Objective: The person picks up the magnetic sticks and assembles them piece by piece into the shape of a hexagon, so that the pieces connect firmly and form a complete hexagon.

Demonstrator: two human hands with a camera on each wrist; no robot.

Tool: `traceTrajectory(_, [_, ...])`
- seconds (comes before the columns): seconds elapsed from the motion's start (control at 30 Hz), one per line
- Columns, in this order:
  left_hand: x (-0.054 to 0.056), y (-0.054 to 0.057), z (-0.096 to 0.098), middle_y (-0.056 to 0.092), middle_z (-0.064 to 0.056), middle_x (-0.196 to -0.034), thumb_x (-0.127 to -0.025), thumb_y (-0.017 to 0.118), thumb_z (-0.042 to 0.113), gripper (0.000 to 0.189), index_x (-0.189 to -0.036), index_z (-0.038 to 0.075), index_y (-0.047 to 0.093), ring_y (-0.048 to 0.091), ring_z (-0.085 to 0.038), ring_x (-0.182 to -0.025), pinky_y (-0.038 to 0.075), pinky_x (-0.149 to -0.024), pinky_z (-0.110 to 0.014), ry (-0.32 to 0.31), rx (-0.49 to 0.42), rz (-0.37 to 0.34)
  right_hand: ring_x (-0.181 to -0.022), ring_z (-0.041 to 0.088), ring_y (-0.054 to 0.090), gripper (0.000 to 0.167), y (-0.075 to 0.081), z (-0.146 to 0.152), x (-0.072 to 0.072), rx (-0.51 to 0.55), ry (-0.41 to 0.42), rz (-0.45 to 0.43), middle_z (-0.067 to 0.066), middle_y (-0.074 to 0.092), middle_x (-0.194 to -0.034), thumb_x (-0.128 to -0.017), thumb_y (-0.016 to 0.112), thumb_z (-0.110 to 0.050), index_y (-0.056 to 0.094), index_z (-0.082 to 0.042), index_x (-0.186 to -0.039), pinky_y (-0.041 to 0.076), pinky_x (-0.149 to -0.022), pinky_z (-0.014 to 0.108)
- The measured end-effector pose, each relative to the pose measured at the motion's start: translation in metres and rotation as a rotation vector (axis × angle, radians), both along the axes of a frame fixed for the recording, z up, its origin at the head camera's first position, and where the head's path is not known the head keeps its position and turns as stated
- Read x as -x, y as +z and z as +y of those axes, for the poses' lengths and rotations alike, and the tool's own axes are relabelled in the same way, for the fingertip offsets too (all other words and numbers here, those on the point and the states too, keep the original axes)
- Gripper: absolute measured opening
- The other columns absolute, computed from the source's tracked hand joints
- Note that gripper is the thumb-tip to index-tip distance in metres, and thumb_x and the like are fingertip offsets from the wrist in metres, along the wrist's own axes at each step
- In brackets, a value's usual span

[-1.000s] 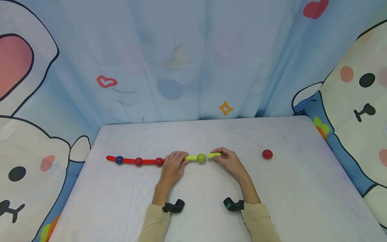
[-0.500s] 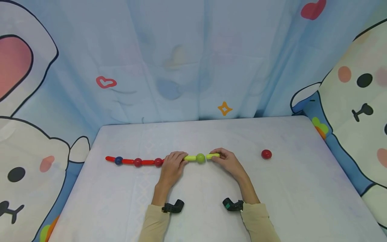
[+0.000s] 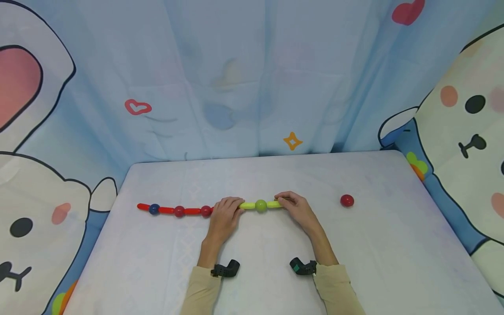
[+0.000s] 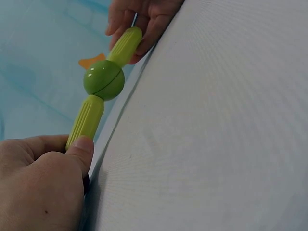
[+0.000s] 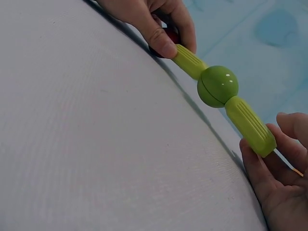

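Note:
A chain of toy building rods and balls runs across the table. Its left part has red rods [image 3: 193, 211], a blue ball [image 3: 154, 209] and red balls [image 3: 179, 211]. My left hand [image 3: 226, 214] covers part of the chain and pinches the near yellow-green rod [image 4: 86, 118] between thumb and fingers; a dark red ball [image 5: 168, 36] shows behind that hand. This rod meets a green ball [image 3: 261, 205]. On the ball's other side, a second yellow-green rod [image 5: 250, 122] touches it in line, its outer end held between thumb and finger of my right hand [image 3: 297, 210].
A loose red ball [image 3: 347, 200] lies to the right on the white-covered table [image 3: 267, 280]. Behind the table hangs a blue curtain [image 3: 244, 87] with printed cartoon figures. Both wrists wear black cameras [image 3: 226, 268].
The right rod has moved left, closing the small gap to the green ball. My right fingers now sit nearer its outer end. The left hand has hardly moved.

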State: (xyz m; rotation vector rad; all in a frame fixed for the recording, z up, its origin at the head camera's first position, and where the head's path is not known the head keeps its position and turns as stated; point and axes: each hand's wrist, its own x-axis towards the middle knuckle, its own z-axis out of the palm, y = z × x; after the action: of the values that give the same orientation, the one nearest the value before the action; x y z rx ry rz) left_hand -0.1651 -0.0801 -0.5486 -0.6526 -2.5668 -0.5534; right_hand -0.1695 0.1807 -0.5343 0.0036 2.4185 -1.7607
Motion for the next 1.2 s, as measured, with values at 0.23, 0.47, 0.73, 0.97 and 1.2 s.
traceTrajectory(0.23, [0.000,-0.001,-0.001,0.068,0.003,-0.116,-0.091,0.067,0.026,0.030,-0.120,0.018,0.066,0.059,-0.017,-0.111,0.050,-0.090,-0.036,0.013,0.016,-0.011,-0.119,0.016,0.060,0.039,-0.001,-0.001,0.001,0.034,-0.086,0.000,0.005,0.066,-0.123,-0.094,0.058,-0.046,0.063,-0.015,-0.119,0.049,-0.098,0.024])
traceTrajectory(0.47, [-0.001,0.002,-0.001,0.067,0.003,-0.117,-0.091,0.066,0.026,0.030,-0.120,0.018,0.065,0.059,-0.018,-0.111,0.049,-0.091,-0.038,0.030,0.043,-0.013,-0.109,0.006,0.063,0.040,0.002,0.002,0.001,0.115,-0.192,0.086,0.006,0.065,-0.124,-0.095,0.057,-0.045,0.062,-0.013,-0.119,0.050,-0.089,0.012])
traceTrajectory(0.73, [-0.001,0.004,0.001,0.068,0.004,-0.113,-0.091,0.067,0.020,0.026,-0.117,0.020,0.067,0.059,-0.017,-0.110,0.049,-0.093,-0.039,0.006,0.000,0.000,-0.111,0.006,0.062,0.047,0.017,0.022,-0.001,0.144,-0.164,0.109,0.008,0.062,-0.125,-0.096,0.056,-0.045,0.057,-0.009,-0.126,0.051,-0.091,0.016])
traceTrajectory(0.97, [0.001,0.002,0.000,0.070,0.004,-0.112,-0.092,0.066,0.019,0.024,-0.115,0.022,0.069,0.060,-0.017,-0.111,0.043,-0.102,-0.043,-0.002,-0.018,0.016,-0.104,0.001,0.064,0.053,0.035,0.045,-0.001,0.181,-0.157,0.199,0.008,0.064,-0.120,-0.098,0.054,-0.038,0.046,-0.001,-0.136,0.051,-0.088,0.012])
traceTrajectory(1.2, [0.002,0.003,0.006,0.067,0.002,-0.121,-0.090,0.065,0.021,0.034,-0.123,0.018,0.063,0.058,-0.017,-0.118,0.034,-0.113,-0.050,-0.010,-0.020,0.055,-0.101,0.004,0.065,0.039,0.049,0.077,-0.002,0.293,-0.167,0.283,-0.005,0.067,-0.110,-0.099,0.054,-0.023,0.049,-0.001,-0.131,0.053,-0.087,0.015])
